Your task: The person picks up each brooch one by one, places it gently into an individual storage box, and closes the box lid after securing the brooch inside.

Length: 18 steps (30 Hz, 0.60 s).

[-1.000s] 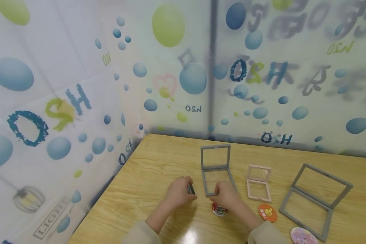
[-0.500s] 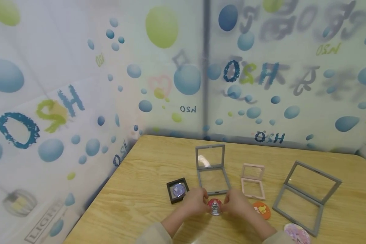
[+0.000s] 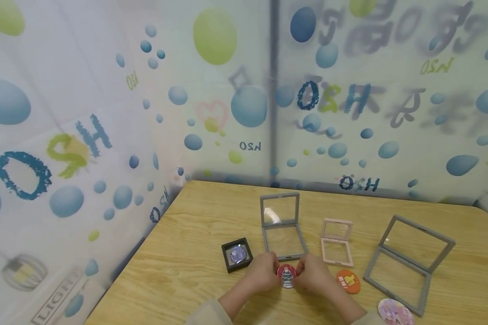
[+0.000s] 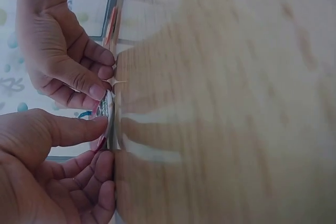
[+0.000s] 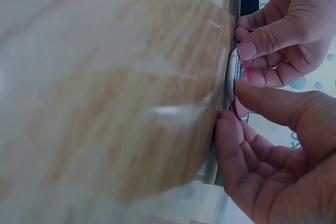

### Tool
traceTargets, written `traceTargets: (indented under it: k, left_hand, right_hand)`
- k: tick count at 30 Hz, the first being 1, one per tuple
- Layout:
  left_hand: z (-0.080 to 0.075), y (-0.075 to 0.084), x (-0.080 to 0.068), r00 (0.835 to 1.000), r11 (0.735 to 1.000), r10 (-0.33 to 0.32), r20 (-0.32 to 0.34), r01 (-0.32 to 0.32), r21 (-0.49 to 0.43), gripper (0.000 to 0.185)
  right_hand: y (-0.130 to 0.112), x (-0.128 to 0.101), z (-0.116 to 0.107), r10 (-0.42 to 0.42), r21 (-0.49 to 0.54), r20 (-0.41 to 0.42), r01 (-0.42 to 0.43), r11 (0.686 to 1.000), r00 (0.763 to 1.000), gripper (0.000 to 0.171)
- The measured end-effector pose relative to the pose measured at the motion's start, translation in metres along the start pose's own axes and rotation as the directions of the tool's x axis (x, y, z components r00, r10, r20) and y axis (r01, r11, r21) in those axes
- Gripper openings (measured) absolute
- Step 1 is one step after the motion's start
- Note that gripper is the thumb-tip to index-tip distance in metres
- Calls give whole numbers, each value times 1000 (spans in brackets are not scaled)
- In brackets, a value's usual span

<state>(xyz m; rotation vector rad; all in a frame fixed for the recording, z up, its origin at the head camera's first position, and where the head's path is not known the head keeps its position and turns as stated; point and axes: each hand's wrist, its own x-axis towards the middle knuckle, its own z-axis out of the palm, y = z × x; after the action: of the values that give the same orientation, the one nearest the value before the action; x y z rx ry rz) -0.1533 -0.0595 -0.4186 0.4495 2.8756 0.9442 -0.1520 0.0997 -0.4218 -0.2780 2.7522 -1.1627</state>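
A round red badge [image 3: 287, 276] lies at the table's near edge, in front of the open grey frame [image 3: 282, 225]. My left hand [image 3: 264, 271] pinches its left rim and my right hand [image 3: 315, 273] pinches its right rim. In the left wrist view the left thumb and fingers [image 4: 94, 127] curl round the badge [image 4: 103, 115], which stands edge-on against the tabletop. The right wrist view shows the right thumb [image 5: 262, 100] lying over the badge [image 5: 234, 69], with the left hand's fingers [image 5: 257, 43] on its other side.
A small black frame [image 3: 237, 254] with a purple badge inside sits left of my hands. To the right are an open pink frame [image 3: 336, 241], an orange badge [image 3: 348, 280], a large open grey frame [image 3: 406, 259] and a pale pink badge [image 3: 395, 312]. Printed curtains close off the wooden table [image 3: 195, 216] at the left and back.
A second ago my left hand was on the small black frame. It has let go, and both hands have come together on the red badge. They have barely moved in the last half second.
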Motion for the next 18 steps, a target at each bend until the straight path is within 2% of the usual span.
traceTargets:
  k: [3, 6, 10, 14, 18]
  left_hand:
    - [2, 0, -1, 1000, 999, -12, -22, 11, -40, 26]
    - [3, -1, -2, 999, 998, -16, -46, 13, -54, 23]
    - [4, -3, -2, 997, 998, -18, -69, 14, -67, 19]
    - [3, -4, -1, 994, 991, -28, -102, 14, -136, 18]
    - [1, -3, 1, 987, 974, -42, -158, 5, -225, 16]
  right_hand:
    - [0, 0, 1, 2, 41, -29, -1, 999, 1000, 19]
    - [1, 0, 2, 2, 126, -37, 3, 992, 999, 16]
    - [4, 1, 2, 16, 230, -6, -14, 973, 1000, 11]
    - [6, 5, 1, 28, 256, -3, -26, 966, 1000, 9]
    - [4, 9, 1, 38, 287, -40, -25, 958, 999, 9]
